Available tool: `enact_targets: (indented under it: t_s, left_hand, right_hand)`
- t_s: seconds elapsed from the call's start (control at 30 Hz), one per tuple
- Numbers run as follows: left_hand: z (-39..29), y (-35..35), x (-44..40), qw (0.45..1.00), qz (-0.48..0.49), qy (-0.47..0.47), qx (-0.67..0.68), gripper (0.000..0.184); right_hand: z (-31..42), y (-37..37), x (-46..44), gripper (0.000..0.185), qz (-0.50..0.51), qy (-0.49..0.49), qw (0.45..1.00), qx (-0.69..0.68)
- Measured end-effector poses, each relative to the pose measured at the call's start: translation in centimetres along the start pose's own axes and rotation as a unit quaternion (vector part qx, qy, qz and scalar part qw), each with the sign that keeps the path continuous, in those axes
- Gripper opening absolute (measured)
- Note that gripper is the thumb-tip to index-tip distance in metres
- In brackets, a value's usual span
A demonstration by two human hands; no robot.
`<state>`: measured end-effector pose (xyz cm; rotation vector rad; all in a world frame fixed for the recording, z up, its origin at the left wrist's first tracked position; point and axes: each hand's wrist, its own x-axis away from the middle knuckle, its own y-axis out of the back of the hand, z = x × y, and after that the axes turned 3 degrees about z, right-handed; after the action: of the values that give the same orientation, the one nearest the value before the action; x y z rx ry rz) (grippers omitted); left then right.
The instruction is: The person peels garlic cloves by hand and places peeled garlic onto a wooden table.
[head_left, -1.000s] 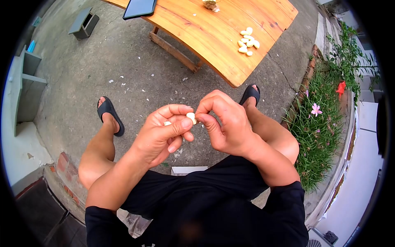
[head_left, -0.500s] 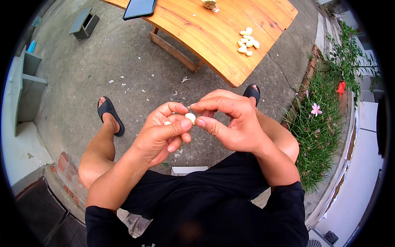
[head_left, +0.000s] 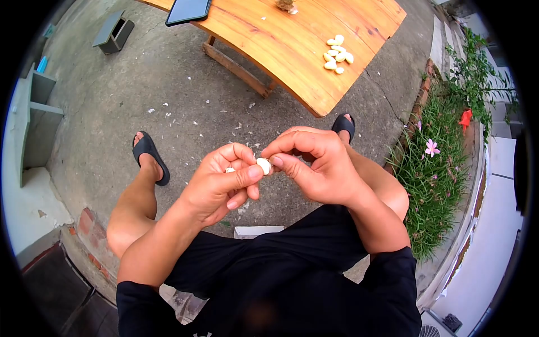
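Note:
A pale garlic clove point(head_left: 263, 165) is pinched between the thumb and forefinger of my left hand point(head_left: 224, 177). A second pale piece point(head_left: 230, 169) shows between that hand's fingers, mostly hidden. My right hand point(head_left: 314, 163) is closed at the right edge of the clove, its thumb and forefinger pressed together on what looks like a bit of skin. Several peeled cloves point(head_left: 339, 55) lie in a group on the wooden table point(head_left: 281, 48). A partly visible garlic bulb point(head_left: 287, 5) sits at the table's far side.
A dark-framed tablet or phone point(head_left: 188, 10) lies on the table's left part. White skin scraps dot the concrete floor point(head_left: 112, 84). A grey box point(head_left: 114, 33) stands at the upper left. Grass with a pink flower point(head_left: 432, 147) grows at the right.
My right thumb and forefinger have come together at the clove's edge; half a second ago they were further apart. The clove has turned slightly and shifted a little right.

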<state>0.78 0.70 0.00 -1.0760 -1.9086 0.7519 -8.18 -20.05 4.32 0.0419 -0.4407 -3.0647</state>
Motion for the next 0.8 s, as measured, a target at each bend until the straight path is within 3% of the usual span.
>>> enact_targets:
  t_s: [0.13, 0.27, 0.33, 0.57, 0.8]
  left_hand:
    - [0.0, -0.1, 0.0, 1.000, 0.011, 0.001, 0.021, 0.011]
    - [-0.1, -0.1, 0.1, 0.999, 0.001, -0.004, 0.047, 0.014]
    - [-0.1, -0.2, 0.1, 1.000, -0.014, -0.014, -0.005, 0.014]
    - [0.2, -0.7, 0.1, 0.990, -0.048, -0.060, -0.122, 0.015]
    - [-0.3, -1.2, 0.2, 0.994, -0.065, -0.040, -0.084, 0.015]
  right_hand:
    - [-0.6, -0.5, 0.3, 0.017, -0.023, -0.038, 0.993, -0.106]
    - [0.6, 0.3, -0.2, 0.018, 0.001, 0.061, 0.998, 0.027]
    - [0.3, 0.2, -0.3, 0.017, -0.011, 0.091, 0.994, 0.061]
    - [0.1, 0.2, -0.2, 0.012, -0.029, 0.065, 0.996, 0.052]
    - [-0.2, -0.4, 0.0, 0.013, -0.065, 0.008, 0.998, 0.009]
